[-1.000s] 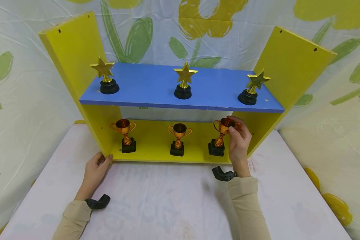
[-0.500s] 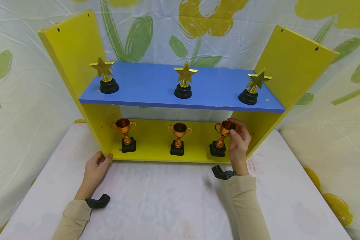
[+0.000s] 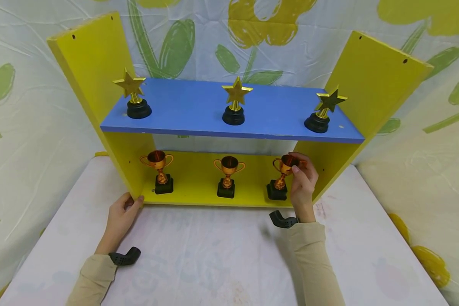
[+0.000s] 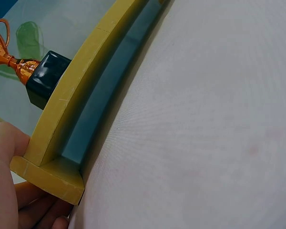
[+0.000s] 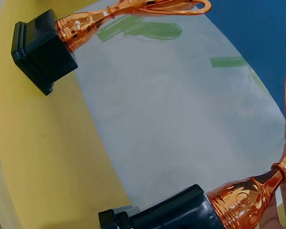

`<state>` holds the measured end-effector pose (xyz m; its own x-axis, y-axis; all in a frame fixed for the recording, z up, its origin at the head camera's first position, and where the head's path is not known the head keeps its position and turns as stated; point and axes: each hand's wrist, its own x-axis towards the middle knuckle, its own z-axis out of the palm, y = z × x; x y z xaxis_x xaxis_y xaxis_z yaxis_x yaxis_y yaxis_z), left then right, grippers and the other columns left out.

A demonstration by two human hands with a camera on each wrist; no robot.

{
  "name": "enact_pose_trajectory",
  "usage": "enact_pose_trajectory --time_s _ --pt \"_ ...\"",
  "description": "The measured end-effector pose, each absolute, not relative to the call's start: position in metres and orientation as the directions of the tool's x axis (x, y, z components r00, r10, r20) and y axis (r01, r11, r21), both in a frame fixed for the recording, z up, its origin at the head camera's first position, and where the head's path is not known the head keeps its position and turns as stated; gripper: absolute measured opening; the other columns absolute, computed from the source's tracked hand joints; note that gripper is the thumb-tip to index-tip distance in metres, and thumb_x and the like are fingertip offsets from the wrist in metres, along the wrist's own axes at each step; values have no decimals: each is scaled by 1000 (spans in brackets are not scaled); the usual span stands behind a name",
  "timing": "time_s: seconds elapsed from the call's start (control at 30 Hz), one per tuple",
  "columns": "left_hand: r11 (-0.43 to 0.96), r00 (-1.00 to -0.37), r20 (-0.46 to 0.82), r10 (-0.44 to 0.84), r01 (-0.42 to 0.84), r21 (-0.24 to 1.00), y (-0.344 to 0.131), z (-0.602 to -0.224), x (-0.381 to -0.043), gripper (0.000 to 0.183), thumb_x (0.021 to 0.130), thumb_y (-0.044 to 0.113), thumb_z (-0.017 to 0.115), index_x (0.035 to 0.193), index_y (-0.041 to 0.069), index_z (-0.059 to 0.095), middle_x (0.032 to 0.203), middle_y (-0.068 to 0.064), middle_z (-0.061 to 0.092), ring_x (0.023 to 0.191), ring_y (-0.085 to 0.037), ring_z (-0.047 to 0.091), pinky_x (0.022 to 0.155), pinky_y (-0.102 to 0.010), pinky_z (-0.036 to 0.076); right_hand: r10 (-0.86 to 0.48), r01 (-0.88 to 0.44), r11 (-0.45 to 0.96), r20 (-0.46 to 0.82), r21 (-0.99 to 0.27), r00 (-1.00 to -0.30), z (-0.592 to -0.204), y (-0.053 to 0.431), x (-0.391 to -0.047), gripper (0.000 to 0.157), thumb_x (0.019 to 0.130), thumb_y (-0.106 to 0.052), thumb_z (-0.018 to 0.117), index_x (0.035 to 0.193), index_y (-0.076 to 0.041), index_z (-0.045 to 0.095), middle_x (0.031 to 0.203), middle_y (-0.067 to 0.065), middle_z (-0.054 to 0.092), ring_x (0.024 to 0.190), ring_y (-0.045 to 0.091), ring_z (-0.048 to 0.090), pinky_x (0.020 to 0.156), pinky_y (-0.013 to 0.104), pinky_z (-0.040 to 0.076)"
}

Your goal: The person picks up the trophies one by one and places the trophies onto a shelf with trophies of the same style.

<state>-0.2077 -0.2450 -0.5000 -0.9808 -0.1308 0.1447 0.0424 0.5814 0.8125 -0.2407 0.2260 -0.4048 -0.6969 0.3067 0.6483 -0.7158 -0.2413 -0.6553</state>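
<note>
My right hand (image 3: 305,180) pinches the cup of the right-hand bronze trophy (image 3: 287,163), thumb on the near side and fingers behind. Its black base sits close over the yellow bottom board, tilted slightly in the head view; the right wrist view shows this trophy (image 5: 243,200) at the lower right. At the shelf's lower left corner, my left hand (image 3: 122,216) grips the yellow shelf unit (image 3: 199,170), thumb at the front edge (image 4: 62,100) and fingers around the side board. Two more bronze trophies, one in the middle (image 3: 227,180) and one at left (image 3: 162,170), stand upright on the bottom board.
Star trophies at left (image 3: 137,106), middle (image 3: 234,112) and right (image 3: 319,119) stand on the blue upper shelf (image 3: 191,106), which hangs over the cups. Yellow side boards (image 3: 375,85) flank them. The unit rests on a white-covered table (image 3: 199,255) before a flowered cloth (image 3: 310,63).
My right hand and the trophy it holds have shifted a little toward the front of the bottom board. My left hand stays on the shelf's corner.
</note>
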Motion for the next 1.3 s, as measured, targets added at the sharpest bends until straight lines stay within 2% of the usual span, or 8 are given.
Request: enact_pose_trajectory --time_s 0.13,0.33,0.57,0.8,1.1,1.3 --pt "578 -982 139 -131 38 815 -245 -500 -208 51 101 40 54 131 -1 55 115 -20 63 104 -29 54 89 -40 43 310 -709 -241 639 -663 -704 -406 226 -242 36 85 -5 43 110 5 67 103 10 66 88 20 56 72 27 46" --pt "582 -977 175 -122 72 810 -245 -501 -209 47 101 38 55 129 0 57 113 -20 65 102 -28 56 86 -33 42 314 -710 -238 639 -663 -702 -407 227 -243 37 84 -4 42 109 4 68 102 10 67 87 19 55 70 25 46" --pt "577 -979 178 -104 86 812 -245 -501 -211 49 101 39 55 131 0 56 116 -20 64 105 -29 55 90 -40 43 309 -706 -227 638 -671 -705 -408 228 -243 37 84 -4 43 109 4 69 102 9 67 86 19 55 71 24 46" --pt "572 -978 183 -102 93 815 -246 -500 -212 45 100 36 56 128 0 58 115 -18 64 102 -25 55 84 -27 42 310 -696 -195 630 -691 -712 -406 228 -242 36 85 -7 45 111 4 68 101 9 67 88 19 54 73 27 45" --pt "565 -978 174 -116 80 821 -247 -501 -208 45 100 36 56 128 0 57 114 -19 64 100 -25 53 84 -29 41 305 -706 -210 641 -676 -705 -409 228 -244 36 84 -4 44 109 4 69 100 9 67 86 19 55 70 25 46" --pt "565 -979 168 -116 74 822 -247 -502 -207 45 100 36 56 128 0 57 115 -18 64 102 -25 54 84 -26 42 302 -705 -201 642 -680 -705 -411 229 -245 37 84 -4 44 109 4 69 101 8 67 86 19 54 71 26 45"
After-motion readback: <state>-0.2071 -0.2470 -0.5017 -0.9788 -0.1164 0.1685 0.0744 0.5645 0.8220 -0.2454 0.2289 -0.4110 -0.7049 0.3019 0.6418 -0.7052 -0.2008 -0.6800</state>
